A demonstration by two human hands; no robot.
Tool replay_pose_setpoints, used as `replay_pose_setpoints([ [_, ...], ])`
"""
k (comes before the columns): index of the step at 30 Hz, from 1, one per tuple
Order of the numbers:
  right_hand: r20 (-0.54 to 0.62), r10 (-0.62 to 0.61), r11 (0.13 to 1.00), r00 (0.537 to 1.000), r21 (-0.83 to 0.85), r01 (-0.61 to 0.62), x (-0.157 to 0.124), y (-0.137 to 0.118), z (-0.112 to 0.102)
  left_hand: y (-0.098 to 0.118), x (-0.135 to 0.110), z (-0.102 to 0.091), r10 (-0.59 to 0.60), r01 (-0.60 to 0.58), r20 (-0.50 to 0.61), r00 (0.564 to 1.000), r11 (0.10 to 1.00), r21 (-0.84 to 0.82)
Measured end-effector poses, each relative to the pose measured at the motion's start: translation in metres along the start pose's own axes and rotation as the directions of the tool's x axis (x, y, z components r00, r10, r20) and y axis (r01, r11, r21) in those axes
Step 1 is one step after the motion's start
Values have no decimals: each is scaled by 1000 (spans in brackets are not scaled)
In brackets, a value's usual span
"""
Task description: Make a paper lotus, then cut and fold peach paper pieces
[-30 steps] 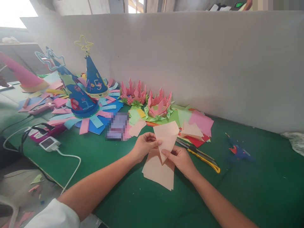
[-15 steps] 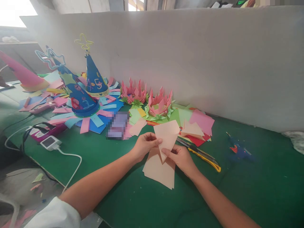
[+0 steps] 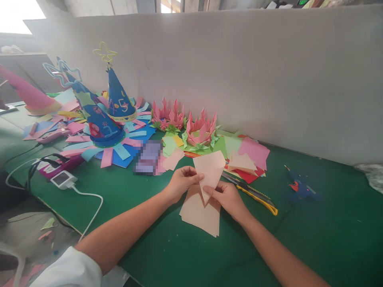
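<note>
A folded sheet of pale peach paper (image 3: pixel 210 167), narrowing to a point at its lower end, is held up between both hands. My left hand (image 3: pixel 184 183) pinches its left edge, thumb on the front face. Lower down on the right, my right hand (image 3: pixel 225 197) grips it near the point, thumb also on the front. Beneath, a small stack of peach paper sheets (image 3: pixel 200 217) lies on the green table (image 3: pixel 167 255), partly covered by the folded piece. Just right of my right hand rests a yellow-handled box cutter (image 3: pixel 257 197).
Blue cone hats (image 3: pixel 103 123) and pink paper lotus flowers (image 3: pixel 202 129) stand along the grey partition (image 3: pixel 254 71). Loose coloured paper (image 3: pixel 254 153) lies behind my hands. A blurred phone-like object (image 3: pixel 148 157), a magenta power strip (image 3: pixel 61 165) with cables and a white charger (image 3: pixel 64 179) sit left.
</note>
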State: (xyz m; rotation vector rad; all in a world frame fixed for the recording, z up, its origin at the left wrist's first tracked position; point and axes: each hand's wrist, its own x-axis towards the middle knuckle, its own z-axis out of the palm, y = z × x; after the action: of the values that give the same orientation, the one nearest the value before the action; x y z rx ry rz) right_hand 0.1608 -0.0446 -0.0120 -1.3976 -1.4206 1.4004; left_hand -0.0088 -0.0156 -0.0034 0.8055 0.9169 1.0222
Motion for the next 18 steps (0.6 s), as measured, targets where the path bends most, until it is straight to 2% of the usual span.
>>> replay_pose_setpoints([
  [7,23,-6,1000,1000,23,5,1,3,-1,-7,4,-4,5,-5,6,1000,1000,-28],
  [13,29,-30,991,999,-132,34,4,2,-2,-4,5,-4,22,-25,-54,998,998,-55],
  [15,52,-29,987,998,-157,37,4,0,-2,-2,4,-2,49,-51,-69,996,998,-40],
  [18,97,-43,983,994,-172,59,5,0,-4,-2,4,-1,159,-161,-81,984,987,-15],
])
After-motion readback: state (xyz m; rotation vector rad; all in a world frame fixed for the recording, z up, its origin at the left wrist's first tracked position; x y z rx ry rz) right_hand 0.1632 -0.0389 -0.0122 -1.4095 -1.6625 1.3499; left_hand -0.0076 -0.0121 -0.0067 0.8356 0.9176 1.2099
